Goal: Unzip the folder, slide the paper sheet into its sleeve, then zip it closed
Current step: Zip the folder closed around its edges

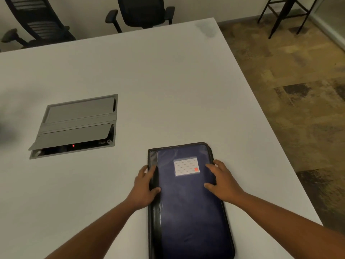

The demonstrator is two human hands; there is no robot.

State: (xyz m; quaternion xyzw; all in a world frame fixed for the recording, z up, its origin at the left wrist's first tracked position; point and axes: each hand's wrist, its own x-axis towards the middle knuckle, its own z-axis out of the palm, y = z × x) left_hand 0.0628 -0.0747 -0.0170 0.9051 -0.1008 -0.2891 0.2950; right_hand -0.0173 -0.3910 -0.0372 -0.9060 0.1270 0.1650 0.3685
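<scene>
Both hands, left hand [144,186] clasped round the spine and right hand [223,181] spread flat, steady the zipped folder [188,206], which could be skidded off the table [168,90] if tugged.

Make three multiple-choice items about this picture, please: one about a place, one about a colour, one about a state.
1. Where does the left hand rest?
A. on the folder's black spine edge
B. on the cable hatch in the table
C. on a chair

2. What colour is the cover of the folder?
A. red
B. dark blue
C. green

3. In what state is the folder?
A. lying closed and flat on the table
B. spread open with a sheet on it
C. standing upright

Answers: 1 A, the fingers curl over the black strip along the folder's left side. 2 B, the cover around the label is dark blue. 3 A, the cover lies shut on the white table, with the right hand flat on top.
</scene>
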